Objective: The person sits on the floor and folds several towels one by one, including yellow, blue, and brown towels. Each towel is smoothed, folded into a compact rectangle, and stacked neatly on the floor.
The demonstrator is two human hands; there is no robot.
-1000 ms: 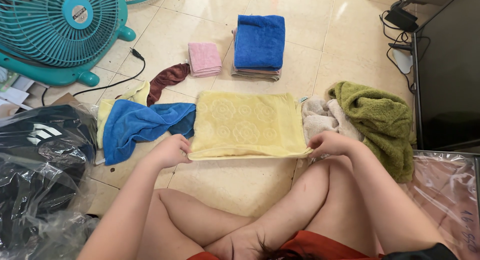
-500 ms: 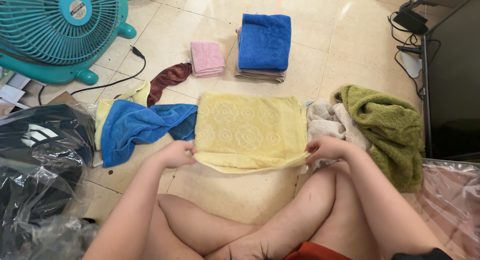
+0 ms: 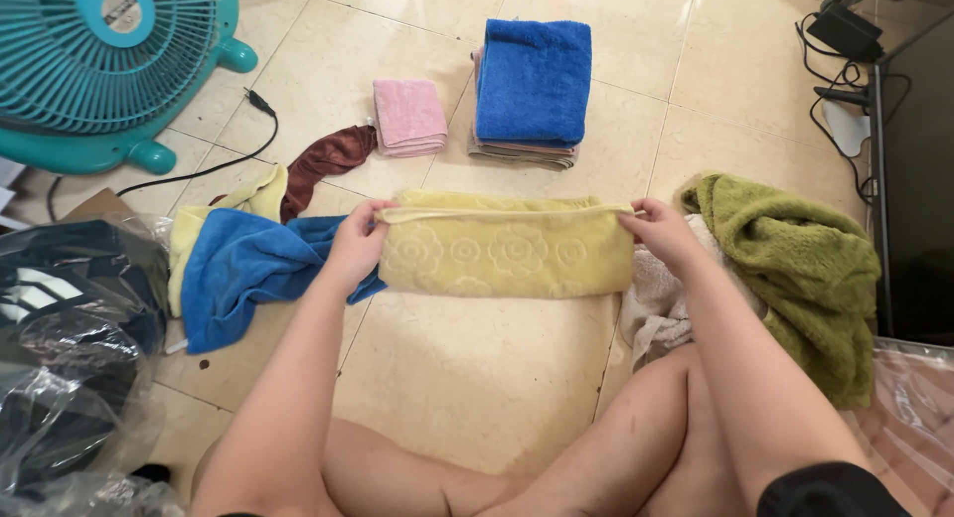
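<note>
- Head view is looking down at a yellow towel (image 3: 502, 251) lying folded on the tile floor (image 3: 477, 368).
- Left hand (image 3: 355, 241) is pinching the towel's left upper corner, fingers closed on the cloth.
- Right hand (image 3: 663, 234) is pinching the towel's right upper corner the same way.
- Left of the towel, a blue towel (image 3: 243, 264) is lying crumpled.
- Right of the towel, a green towel (image 3: 795, 254) is sitting heaped.
- Beyond the towel, a folded stack (image 3: 532, 80) and a pink cloth (image 3: 408, 116) are resting.
</note>
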